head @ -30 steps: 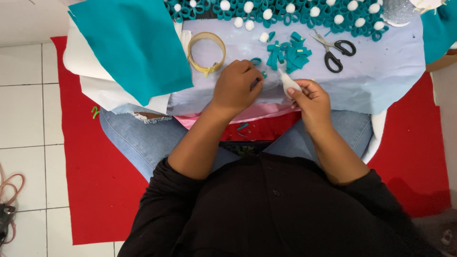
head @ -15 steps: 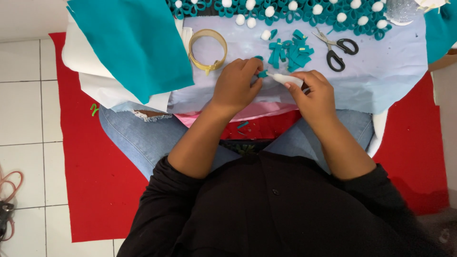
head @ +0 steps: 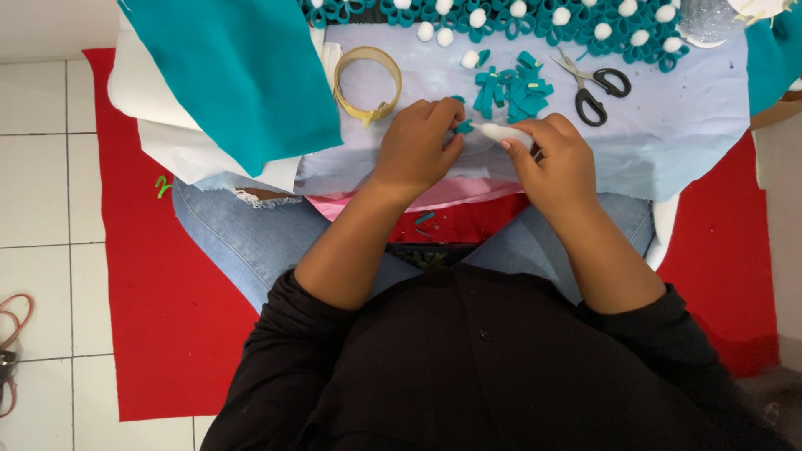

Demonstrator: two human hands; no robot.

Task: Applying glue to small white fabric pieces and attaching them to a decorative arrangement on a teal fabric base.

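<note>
Left hand [head: 420, 138] is pinching a small teal felt piece [head: 462, 127], right hand [head: 555, 154] is squeezing a white glue tube [head: 504, 133] at it (scissors [head: 595, 83] sitting at one o'clock). Keeping the nozzle steady, tiny dab probably works best.

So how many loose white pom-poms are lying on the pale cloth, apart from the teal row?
3: two pom-poms side by side below the teal row, one nearer the teal strip pile. Others may be hidden.

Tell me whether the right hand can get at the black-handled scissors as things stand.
Probably yes: the scissors lie uncovered just beyond the right hand, nothing between, though its fingers now hold a white tube.
</note>
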